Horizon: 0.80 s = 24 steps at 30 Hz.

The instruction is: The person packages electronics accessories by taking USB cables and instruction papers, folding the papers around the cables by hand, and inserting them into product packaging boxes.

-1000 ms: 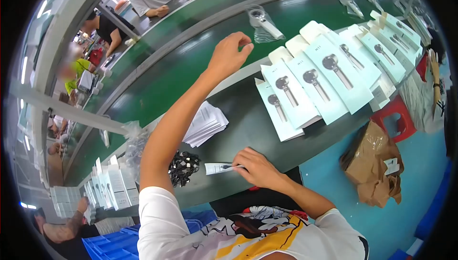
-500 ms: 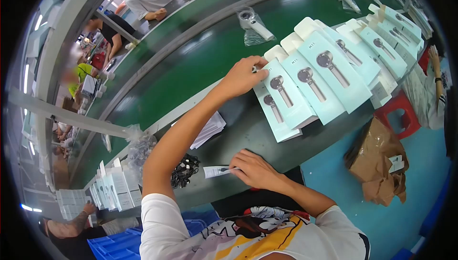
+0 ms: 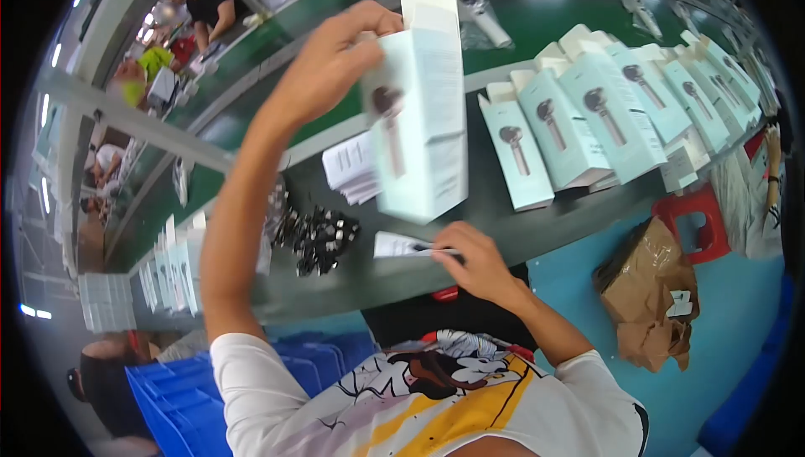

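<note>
My left hand (image 3: 340, 59) is closed on the upper edge of a pale mint box (image 3: 432, 134), held up above the table. Its top flap stands open, and a handheld fan is printed on its side. Lower down, my right hand (image 3: 476, 266) pinches a folded white leaflet (image 3: 396, 245) with a dark shape near the fingers; whether that is print or an object I cannot tell. Just left of the leaflet lies a heap of black cables (image 3: 325, 239). Behind it, a stack of white leaflets (image 3: 350, 168) is partly hidden by the raised box.
Several mint boxes (image 3: 616, 126) with raised flaps stand in a row at right. A bagged fan (image 3: 486, 21) lies on the green conveyor (image 3: 537, 17). On the floor are a red stool (image 3: 703, 231) and brown paper (image 3: 650, 298). Blue crates (image 3: 184, 398) sit lower left; other people work across the line.
My left hand has lifted one box from the near end of the row and brought it left and up. My right hand keeps the leaflet, slightly higher in view.
</note>
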Available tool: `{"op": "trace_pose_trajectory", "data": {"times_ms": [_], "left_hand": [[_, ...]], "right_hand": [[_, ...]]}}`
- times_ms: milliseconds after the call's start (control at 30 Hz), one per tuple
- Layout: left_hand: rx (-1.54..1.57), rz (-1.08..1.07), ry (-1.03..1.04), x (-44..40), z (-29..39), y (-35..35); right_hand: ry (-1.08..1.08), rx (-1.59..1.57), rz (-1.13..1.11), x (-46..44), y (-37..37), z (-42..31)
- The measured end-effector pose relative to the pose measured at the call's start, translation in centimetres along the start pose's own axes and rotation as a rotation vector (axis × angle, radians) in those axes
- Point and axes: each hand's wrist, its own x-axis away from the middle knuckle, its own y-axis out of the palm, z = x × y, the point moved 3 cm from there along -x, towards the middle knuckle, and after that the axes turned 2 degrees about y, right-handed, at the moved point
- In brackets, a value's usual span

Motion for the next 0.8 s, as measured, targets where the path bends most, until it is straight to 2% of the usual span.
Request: {"op": "trace_pose_trajectory", "data": {"times_ms": [67,133,200,233,267,300,400,500,600,733,800], "left_hand": [[-0.264,-0.193,0.096,3.7,5.0,-1.4],[-0.392,-0.296,0.171,8.0,6.5,-0.7],[-0.398,-0.46,0.045,11.6,5.9,2.2],[-0.415,-0.554,0.074,12.4,5.5,4.1],[-0.402,-0.551,0.141,13.5,4.5,5.9],[-0.407,-0.63,0.094,14.0,3.5,7.7],[-0.719,-0.422,0.32,16.2,1.0,11.0],[-0.544,-0.285,0.035,19.9,1.2,11.7],[-0.565,-0.257,-0.193,22.5,1.5,11.7],[-0.506,-0.283,-0.344,23.9,1.4,11.6],[-0.501,-0.233,-0.3,24.3,1.9,11.5]], "right_hand": [[0.071,-0.075,0.192,3.1,-1.6,-0.9],[0.078,-0.098,0.425,6.0,-3.5,-1.4],[0.104,-0.07,0.567,7.0,-5.4,-2.1],[0.118,-0.109,0.653,6.7,-6.0,-2.4],[0.074,-0.079,0.641,6.0,-6.5,-2.3],[0.091,-0.086,0.614,5.1,-6.7,-2.5],[0.126,-0.054,0.49,3.4,-6.4,-2.1],[0.161,0.019,0.401,3.4,-6.4,-1.8],[0.24,0.096,0.298,3.8,-6.1,-1.6],[0.112,0.274,0.095,0.7,-5.7,-2.3],[0.041,0.341,-0.001,-0.4,-5.7,-2.7]]}}
